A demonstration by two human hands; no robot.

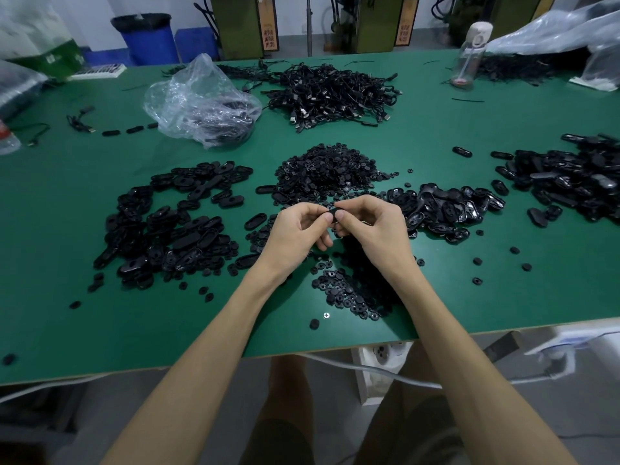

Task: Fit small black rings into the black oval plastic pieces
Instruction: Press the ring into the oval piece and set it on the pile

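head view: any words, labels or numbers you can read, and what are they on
No text reads clearly.
orange signs on the machines at the back: printed characters, too blurred to read.
white label on the green box: too small to read.
black oval piece pinched by the left hand and right hand: no marking shows.

ring heap (pixel 325 172) centre, oval pieces (pixel 167 226) left, cables (pixel 332 95) behind
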